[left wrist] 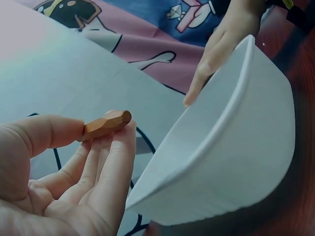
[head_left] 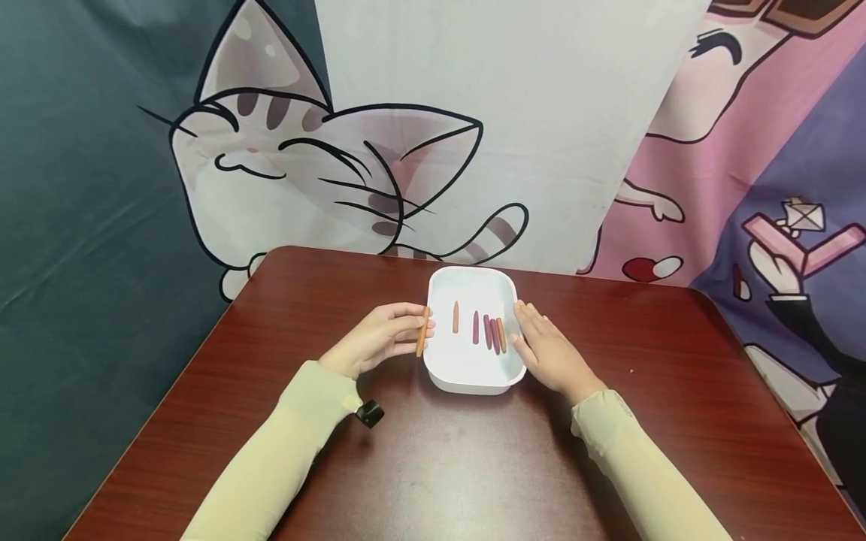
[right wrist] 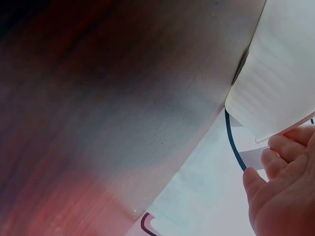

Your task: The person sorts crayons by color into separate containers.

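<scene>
My left hand (head_left: 386,336) pinches an orange-brown crayon (head_left: 422,332) between thumb and fingers, just at the left rim of a white plastic tray (head_left: 467,372). Up close in the left wrist view, that crayon (left wrist: 106,125) has flat facets and its end points past the fingertips. Inside the tray lie an orange crayon (head_left: 455,317) by itself, a purple crayon (head_left: 476,327), and to their right a close group of purple and orange-brown crayons (head_left: 495,335). With fingers extended, my right hand (head_left: 551,353) touches the tray's right rim; the right wrist view shows its fingers at the rim.
The tray stands on a dark red-brown wooden table (head_left: 501,466), near its far edge. Behind hangs a cloth backdrop (head_left: 541,98) with cartoon figures. A small black device (head_left: 370,413) sits at the left sleeve's cuff.
</scene>
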Motion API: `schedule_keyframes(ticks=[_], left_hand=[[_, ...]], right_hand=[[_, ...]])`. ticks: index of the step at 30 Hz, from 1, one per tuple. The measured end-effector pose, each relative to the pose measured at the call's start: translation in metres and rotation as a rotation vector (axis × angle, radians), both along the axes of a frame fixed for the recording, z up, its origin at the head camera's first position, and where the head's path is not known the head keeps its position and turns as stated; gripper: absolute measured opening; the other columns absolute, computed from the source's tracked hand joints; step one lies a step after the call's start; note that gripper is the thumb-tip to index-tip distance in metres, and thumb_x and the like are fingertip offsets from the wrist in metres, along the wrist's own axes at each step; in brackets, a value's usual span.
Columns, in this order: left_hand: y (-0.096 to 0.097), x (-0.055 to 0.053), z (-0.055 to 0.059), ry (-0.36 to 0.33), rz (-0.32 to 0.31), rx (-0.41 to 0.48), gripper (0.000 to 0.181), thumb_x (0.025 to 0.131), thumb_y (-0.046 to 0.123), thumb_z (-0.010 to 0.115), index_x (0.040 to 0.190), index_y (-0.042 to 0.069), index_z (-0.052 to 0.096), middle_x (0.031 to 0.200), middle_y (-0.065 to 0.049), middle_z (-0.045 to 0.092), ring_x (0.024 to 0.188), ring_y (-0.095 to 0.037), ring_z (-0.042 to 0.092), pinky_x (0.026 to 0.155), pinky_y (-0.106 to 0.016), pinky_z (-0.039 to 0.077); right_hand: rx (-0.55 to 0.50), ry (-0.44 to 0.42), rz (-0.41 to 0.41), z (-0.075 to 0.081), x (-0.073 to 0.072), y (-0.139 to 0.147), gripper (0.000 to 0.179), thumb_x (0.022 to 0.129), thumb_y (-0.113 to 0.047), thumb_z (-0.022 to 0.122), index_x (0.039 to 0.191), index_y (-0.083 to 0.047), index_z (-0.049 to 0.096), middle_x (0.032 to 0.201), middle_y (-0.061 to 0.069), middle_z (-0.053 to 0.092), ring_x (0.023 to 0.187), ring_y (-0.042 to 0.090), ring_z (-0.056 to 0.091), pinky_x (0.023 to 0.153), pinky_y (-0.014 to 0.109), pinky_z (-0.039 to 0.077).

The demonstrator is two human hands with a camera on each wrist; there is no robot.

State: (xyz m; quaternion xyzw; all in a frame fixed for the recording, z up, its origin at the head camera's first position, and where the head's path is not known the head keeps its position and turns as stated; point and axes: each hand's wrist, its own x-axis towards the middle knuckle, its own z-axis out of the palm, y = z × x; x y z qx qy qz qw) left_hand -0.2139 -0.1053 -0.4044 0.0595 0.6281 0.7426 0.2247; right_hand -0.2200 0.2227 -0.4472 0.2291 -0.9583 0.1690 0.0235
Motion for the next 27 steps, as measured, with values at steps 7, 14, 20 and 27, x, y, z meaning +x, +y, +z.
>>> schedule_keyframes(ticks=[7, 14, 20, 27], left_hand=[[0.023, -0.015, 0.007, -0.011, 0.003, -0.048, 0.039, 0.101, 0.008, 0.06, 0.137, -0.006, 0.054, 0.125, -0.021, 0.066, 0.106, -0.022, 0.069, 0.092, -0.04, 0.056], [0.046, -0.035, 0.013, -0.041, 0.009, -0.064, 0.039, 0.102, 0.009, 0.06, 0.137, -0.006, 0.055, 0.136, -0.028, 0.058, 0.118, -0.031, 0.064, 0.094, -0.04, 0.055], [0.065, -0.047, 0.019, -0.059, 0.027, -0.128, 0.036, 0.101, 0.01, 0.063, 0.134, -0.003, 0.059, 0.129, -0.023, 0.064, 0.113, -0.024, 0.067, 0.094, -0.038, 0.056], [0.08, -0.061, 0.014, -0.048, 0.072, -0.243, 0.035, 0.099, 0.01, 0.063, 0.132, -0.001, 0.061, 0.112, -0.014, 0.07, 0.105, -0.022, 0.069, 0.088, -0.033, 0.058]], right_hand=[[-0.004, 0.003, -0.002, 0.001, 0.001, 0.0, 0.065, 0.108, -0.036, 0.042, 0.158, 0.001, 0.025, 0.164, 0.017, 0.026, 0.152, 0.038, 0.021, 0.122, 0.055, 0.019], [-0.002, -0.011, -0.007, -0.001, 0.0, 0.002, 0.066, 0.108, -0.037, 0.041, 0.159, 0.0, 0.024, 0.165, 0.017, 0.025, 0.153, 0.036, 0.019, 0.122, 0.054, 0.018], [0.007, -0.019, -0.006, 0.0, 0.0, 0.002, 0.066, 0.108, -0.037, 0.041, 0.159, 0.0, 0.023, 0.165, 0.017, 0.024, 0.153, 0.036, 0.018, 0.122, 0.055, 0.018], [0.016, 0.002, -0.004, 0.0, 0.0, 0.001, 0.064, 0.107, -0.033, 0.045, 0.159, 0.0, 0.024, 0.165, 0.016, 0.025, 0.153, 0.035, 0.018, 0.122, 0.055, 0.018]])
